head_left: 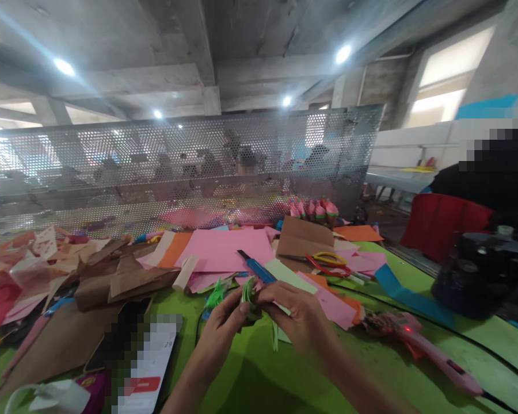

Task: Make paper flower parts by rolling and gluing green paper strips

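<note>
Over the middle of the table, my left hand (225,322) is closed around a curled piece of green paper (249,292), its thumb and fingers pressing the left side. My right hand (300,310) pinches the right side of the same paper; its fingertips are partly hidden. Just beyond the hands lies a blue utility knife (259,269) on pink paper sheets (227,250). Pale green paper (291,275) lies behind and below my right hand. A bright green crumpled piece (216,294) is close to my left fingers.
Scissors with red and yellow handles (328,263) lie farther back. On the right is a pink glue gun (440,356) with a black cable. Brown paper (64,339) and a phone (149,368) are left. A perforated metal screen (181,172) closes the back; a person (501,167) sits right.
</note>
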A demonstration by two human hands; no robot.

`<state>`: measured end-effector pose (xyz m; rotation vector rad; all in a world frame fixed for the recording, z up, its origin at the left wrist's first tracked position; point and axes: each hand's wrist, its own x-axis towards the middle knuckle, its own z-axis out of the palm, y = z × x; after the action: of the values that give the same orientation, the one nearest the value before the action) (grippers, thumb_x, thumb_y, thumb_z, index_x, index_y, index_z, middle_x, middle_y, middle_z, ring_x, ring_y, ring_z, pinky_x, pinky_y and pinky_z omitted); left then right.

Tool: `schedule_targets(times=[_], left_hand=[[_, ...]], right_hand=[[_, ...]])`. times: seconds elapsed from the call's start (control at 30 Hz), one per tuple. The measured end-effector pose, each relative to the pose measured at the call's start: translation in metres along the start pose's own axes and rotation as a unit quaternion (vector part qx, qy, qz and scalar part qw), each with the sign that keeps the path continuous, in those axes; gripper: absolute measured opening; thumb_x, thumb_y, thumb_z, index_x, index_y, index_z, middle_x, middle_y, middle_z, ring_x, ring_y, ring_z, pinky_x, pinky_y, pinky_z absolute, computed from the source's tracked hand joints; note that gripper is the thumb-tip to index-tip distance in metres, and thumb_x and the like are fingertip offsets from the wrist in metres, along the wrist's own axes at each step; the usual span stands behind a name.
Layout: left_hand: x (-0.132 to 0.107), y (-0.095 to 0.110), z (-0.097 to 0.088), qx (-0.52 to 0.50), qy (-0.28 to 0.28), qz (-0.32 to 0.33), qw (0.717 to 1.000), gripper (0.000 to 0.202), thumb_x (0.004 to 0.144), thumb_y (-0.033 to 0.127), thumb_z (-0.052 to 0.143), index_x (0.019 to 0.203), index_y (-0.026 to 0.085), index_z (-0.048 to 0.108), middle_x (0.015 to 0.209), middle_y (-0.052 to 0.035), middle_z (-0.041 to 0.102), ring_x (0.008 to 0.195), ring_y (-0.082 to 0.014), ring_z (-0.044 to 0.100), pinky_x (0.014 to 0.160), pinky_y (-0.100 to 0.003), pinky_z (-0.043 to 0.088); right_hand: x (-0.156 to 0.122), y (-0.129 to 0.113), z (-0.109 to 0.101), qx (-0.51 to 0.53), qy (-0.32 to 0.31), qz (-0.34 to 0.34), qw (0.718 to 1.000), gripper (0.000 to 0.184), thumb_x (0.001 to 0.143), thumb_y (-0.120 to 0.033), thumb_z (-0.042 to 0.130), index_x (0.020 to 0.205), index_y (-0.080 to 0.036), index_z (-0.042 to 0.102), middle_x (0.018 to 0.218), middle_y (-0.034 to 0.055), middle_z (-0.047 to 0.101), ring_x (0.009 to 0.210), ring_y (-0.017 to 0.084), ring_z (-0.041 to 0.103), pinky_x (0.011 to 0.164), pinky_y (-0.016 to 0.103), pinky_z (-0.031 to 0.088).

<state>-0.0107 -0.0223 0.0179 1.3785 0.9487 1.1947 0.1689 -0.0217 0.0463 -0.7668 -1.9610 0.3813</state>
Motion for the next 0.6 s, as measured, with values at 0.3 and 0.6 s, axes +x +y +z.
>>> schedule_targets(times=[0.3, 0.6], left_hand=[[-0.0011, -0.0039, -0.0038, 0.016, -0.016, 0.011, 1.0, 0.049, 0.087, 0.052, 0.06, 0.13, 0.03, 0.063, 0.115, -0.0027, 0.07, 0.079, -0.0155, 0.053, 0.066, -0.022, 0.043], [-0.002, -0.001, -0.0023, -0.01, -0.044, 0.026, 0.999, 0.044, 0.089, 0.048, 0.06, 0.129, 0.03, 0.064, 0.138, -0.0018, 0.062, 0.121, -0.0257, 0.056, 0.091, -0.029, 0.05]], right_hand=[[-0.0016, 0.0006, 0.0003, 0.003, 0.014, 0.01, 1.0, 0.012, 0.093, -0.015, 0.059, 0.089, -0.022, 0.068, 0.086, 0.0034, 0.069, 0.081, 0.016, 0.066, 0.073, 0.024, 0.05], [0.0, -0.0053, -0.0011, 0.01, 0.017, -0.016, 1.0, 0.012, 0.094, -0.019, 0.059, 0.088, -0.021, 0.069, 0.084, 0.0041, 0.07, 0.079, 0.016, 0.067, 0.073, 0.023, 0.051]])
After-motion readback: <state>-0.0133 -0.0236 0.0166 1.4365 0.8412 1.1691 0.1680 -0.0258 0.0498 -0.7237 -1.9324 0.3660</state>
